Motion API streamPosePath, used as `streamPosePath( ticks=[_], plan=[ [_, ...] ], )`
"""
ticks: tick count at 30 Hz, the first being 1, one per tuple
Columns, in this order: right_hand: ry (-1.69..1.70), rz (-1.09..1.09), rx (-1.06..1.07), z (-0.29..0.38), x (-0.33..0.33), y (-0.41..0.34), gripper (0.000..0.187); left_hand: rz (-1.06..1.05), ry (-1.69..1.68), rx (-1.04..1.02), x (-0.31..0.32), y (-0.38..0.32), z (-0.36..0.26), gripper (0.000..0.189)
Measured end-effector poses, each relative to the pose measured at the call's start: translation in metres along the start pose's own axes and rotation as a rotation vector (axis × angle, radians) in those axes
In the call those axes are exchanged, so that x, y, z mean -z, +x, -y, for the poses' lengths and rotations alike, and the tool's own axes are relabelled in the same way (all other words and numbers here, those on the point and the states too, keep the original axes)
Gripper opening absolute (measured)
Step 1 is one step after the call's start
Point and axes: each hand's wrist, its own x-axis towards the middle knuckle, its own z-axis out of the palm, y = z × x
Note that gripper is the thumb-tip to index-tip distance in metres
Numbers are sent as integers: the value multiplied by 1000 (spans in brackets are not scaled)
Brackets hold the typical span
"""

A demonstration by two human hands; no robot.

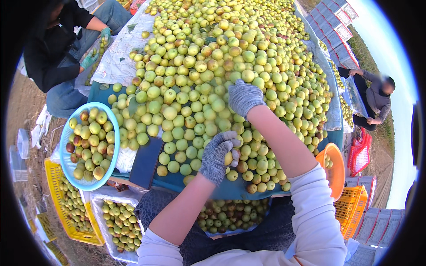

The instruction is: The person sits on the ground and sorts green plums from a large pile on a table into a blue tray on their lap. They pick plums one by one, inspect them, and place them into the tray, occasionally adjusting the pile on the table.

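Observation:
A large heap of green-yellow jujube-like fruits (189, 61), some with brown patches, covers the cloth-topped table before me. My left hand (219, 156), in a grey knit glove, is closed around a yellowish fruit (228, 158) above the near edge of the heap. Farther forward and to the right, my right hand (244, 98), gloved alike, reaches onto the heap with its back towards the camera. Its fingertips touch the fruits, but whether it grips one is hidden. A dark flat phone-like object (146, 162) lies left of my left hand.
A blue basket (117, 146) of fruit stands left, above a yellow crate (53, 186) and a lined box (96, 212). An orange basket (336, 176) is at the right edge. More fruit lies below the table. Two people sit left and far right.

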Motion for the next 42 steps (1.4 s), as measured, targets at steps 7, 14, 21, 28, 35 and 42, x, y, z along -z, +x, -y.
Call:
streamPosePath(
  ticks=[7,14,21,28,35,42],
  plan=[
    [-100,-335,80,-7,27,72,23,47,-4,-6,2,-3,-6,24],
    [-85,208,-99,6,38,99,29,-70,4,30,2,-4,-13,31],
    [87,-38,234,2,27,1,41,-66,-101,-49,1,-1,-17,56],
    [960,56,167,-27,27,-6,32,-58,-66,-22,-1,-1,-13,57],
    [144,-345,-108,-32,18,97,35,93,-32,-47,0,0,-7,35],
    [-22,-169,-201,-18,22,78,35,135,-121,-79,-3,-3,-12,36]
  ],
)
